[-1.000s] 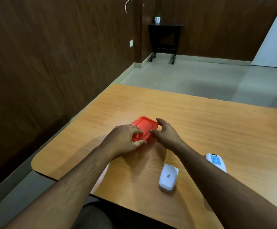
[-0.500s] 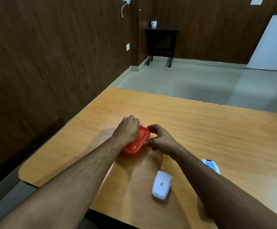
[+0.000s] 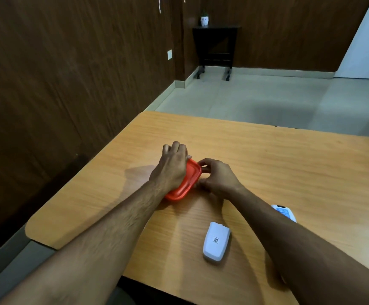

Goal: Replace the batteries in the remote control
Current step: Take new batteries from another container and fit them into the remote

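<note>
Orange-red plastic catches the eye first: a rounded rectangular orange-red plastic lid is tilted up on its edge near the middle of the light wooden table. The left hand curls over the lid's left side and top, fingers wrapped round the far rim and clamped on it. The right hand meets it from the other side — its thumb and fingertips are pinched at the lid's right edge, though what sits beneath the lid is hidden by both hands, so I cannot tell whether they grip the lid itself or a box under it.

Nearer the table's front edge lies a white rounded plastic piece with a small square code label, flat on the wood and well apart from the hands; it looks like the back of a remote or its cover, but which one I cannot tell. To its right, partly hidden behind the right forearm, a white remote control with a pale blue screen rests flat on the table.

Beyond the table — against the dark wood-panelled wall — stands a small dark side table with a little white pot on top.
</note>
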